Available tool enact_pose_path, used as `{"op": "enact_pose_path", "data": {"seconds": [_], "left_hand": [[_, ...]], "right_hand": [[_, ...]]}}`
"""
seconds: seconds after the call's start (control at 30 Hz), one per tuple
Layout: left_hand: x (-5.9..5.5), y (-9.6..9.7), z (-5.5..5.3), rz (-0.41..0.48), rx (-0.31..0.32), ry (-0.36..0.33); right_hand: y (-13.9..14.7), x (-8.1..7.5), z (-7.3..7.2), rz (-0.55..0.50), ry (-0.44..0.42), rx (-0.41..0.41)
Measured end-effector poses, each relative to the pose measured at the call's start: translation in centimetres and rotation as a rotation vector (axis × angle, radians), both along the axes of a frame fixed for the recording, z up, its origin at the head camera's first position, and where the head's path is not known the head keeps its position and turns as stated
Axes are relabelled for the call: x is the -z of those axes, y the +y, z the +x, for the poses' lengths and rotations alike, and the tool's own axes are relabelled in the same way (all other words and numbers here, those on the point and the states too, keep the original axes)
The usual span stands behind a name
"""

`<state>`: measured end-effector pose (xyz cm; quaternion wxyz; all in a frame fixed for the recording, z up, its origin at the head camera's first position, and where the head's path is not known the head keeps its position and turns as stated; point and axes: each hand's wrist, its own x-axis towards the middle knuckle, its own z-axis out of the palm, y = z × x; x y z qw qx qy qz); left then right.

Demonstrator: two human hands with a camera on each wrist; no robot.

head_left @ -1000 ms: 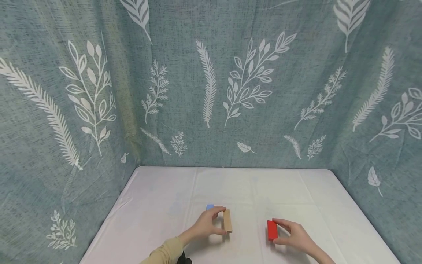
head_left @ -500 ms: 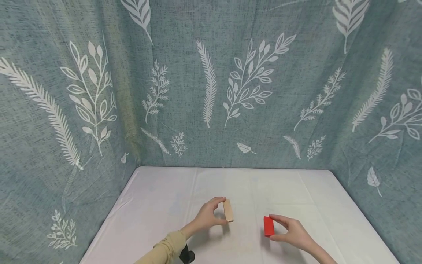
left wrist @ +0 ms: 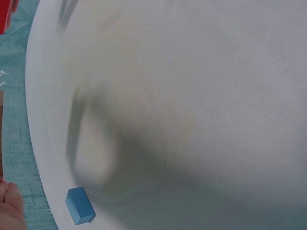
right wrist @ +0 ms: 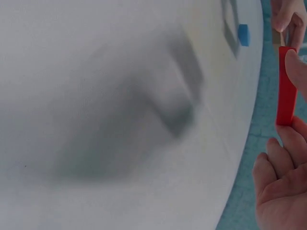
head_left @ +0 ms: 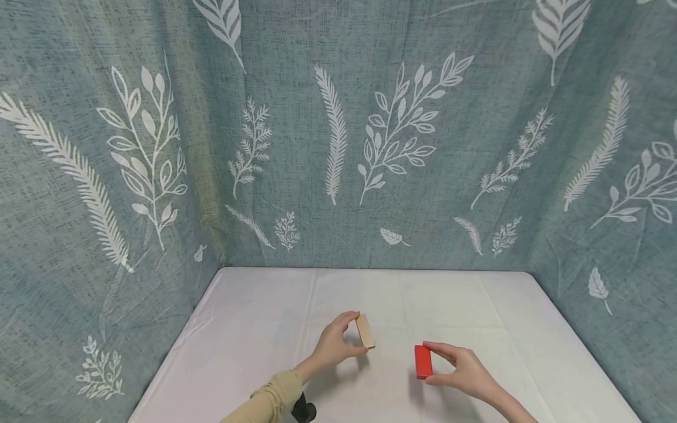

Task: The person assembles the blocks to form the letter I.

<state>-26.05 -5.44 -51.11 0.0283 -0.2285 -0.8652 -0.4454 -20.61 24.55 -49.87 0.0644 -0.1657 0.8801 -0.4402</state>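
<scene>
My left hand (head_left: 332, 343) pinches a plain wooden block (head_left: 365, 331) by its two ends, between thumb and fingertips. To the right of it, my right hand (head_left: 464, 369) holds a red block (head_left: 423, 362) the same way. Both blocks are raised over the table, apart from each other, and their shadows fall below. A small blue block (left wrist: 80, 206) lies on the table in the left wrist view; the left hand hides it in the head view. In the right wrist view the red block (right wrist: 286, 91) stands between thumb and fingers, with the blue block (right wrist: 244, 35) beyond.
A white cloth covers the table (head_left: 449, 299). Teal curtains (head_left: 296, 147) with white leaf prints hang behind it and along both sides. Under the left sleeve (head_left: 272, 396) a black object (head_left: 304, 409) shows, probably the wrist camera.
The wooden block has moved up and away from me in my left hand, tilting slightly. My right hand has brought the red block leftward and a little upward. The blue block has become hidden in the head view.
</scene>
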Motion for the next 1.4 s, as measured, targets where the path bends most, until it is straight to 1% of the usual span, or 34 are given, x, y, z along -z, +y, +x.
{"op": "enact_pose_path", "data": {"seconds": [0.13, 0.27, 0.47, 0.67, 0.83, 1.17, 1.4], "left_hand": [[0.0, 0.3, -0.1, 0.008, -0.019, 0.002], [0.1, 0.6, -0.1, 0.016, -0.037, 0.028], [0.2, 0.8, 0.0, 0.030, -0.058, 0.058], [0.4, 0.8, -0.2, 0.047, -0.060, 0.062], [0.4, 0.8, -0.3, 0.056, -0.075, 0.069], [0.3, 1.1, -0.6, 0.077, -0.086, 0.056], [0.3, 1.3, -0.4, 0.083, -0.085, 0.053]], "right_hand": [[-0.5, -0.3, 0.1, -0.004, 0.000, -0.006], [-1.0, -0.6, 0.4, -0.013, 0.003, -0.021], [-1.7, -0.6, 0.6, 0.007, 0.010, -0.023], [-2.0, -0.5, 0.5, -0.012, 0.000, -0.037], [-2.4, -0.4, 0.4, -0.039, -0.014, -0.068], [-3.2, -0.2, 0.5, -0.028, -0.027, -0.092], [-3.5, 0.4, 0.7, -0.034, -0.063, -0.112]]}}
